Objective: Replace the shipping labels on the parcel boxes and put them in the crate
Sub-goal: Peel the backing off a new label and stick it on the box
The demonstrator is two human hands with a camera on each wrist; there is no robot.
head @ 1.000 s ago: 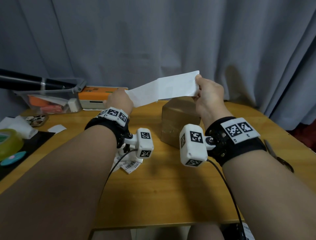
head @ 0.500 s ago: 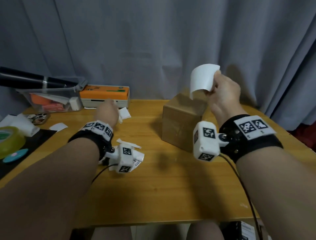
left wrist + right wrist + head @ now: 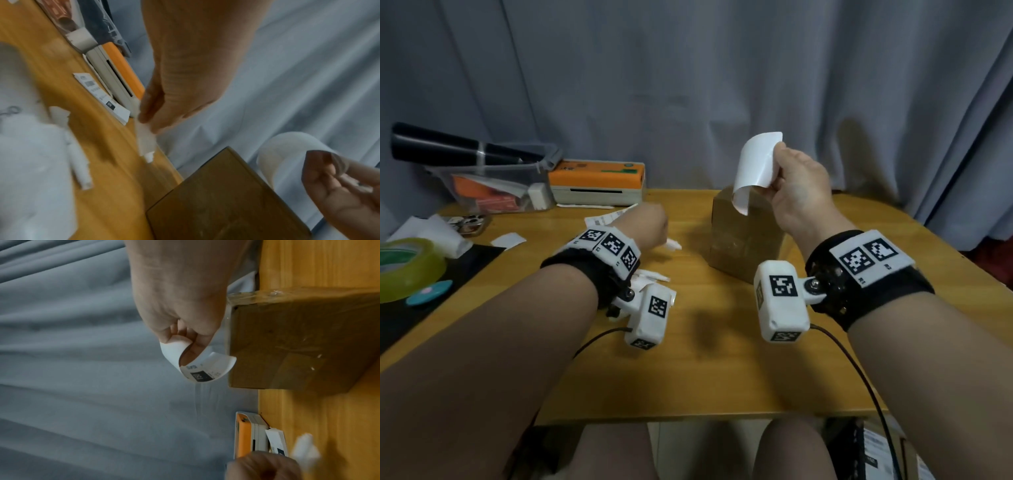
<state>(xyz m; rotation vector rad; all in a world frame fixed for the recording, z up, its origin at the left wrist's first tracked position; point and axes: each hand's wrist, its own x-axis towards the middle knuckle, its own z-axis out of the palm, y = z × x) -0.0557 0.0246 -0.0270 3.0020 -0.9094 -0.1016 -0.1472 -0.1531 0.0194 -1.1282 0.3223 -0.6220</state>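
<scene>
A brown cardboard parcel box (image 3: 743, 240) wrapped in clear tape stands on the wooden table (image 3: 722, 370). My right hand (image 3: 777, 161) is raised above the box's far top edge and pinches a curled white shipping label (image 3: 755, 164). In the right wrist view the label's (image 3: 197, 365) printed side shows next to the box (image 3: 287, 345), not touching it. My left hand (image 3: 661, 233) is low over the table, left of the box. It pinches a white backing scrap (image 3: 146, 139) that hangs from its fingertips; the view is blurred.
An orange and cream label printer (image 3: 597, 181) sits at the back, with a stack of printed labels (image 3: 102, 95) in front of it. A clear plastic bin (image 3: 493, 185), a green tape roll (image 3: 407, 267) and torn paper scraps (image 3: 650, 275) lie on the left.
The hands held one long strip between them in the air. Now my left hand has dropped to the table with the backing, and my right hand holds the curled label alone above the box.
</scene>
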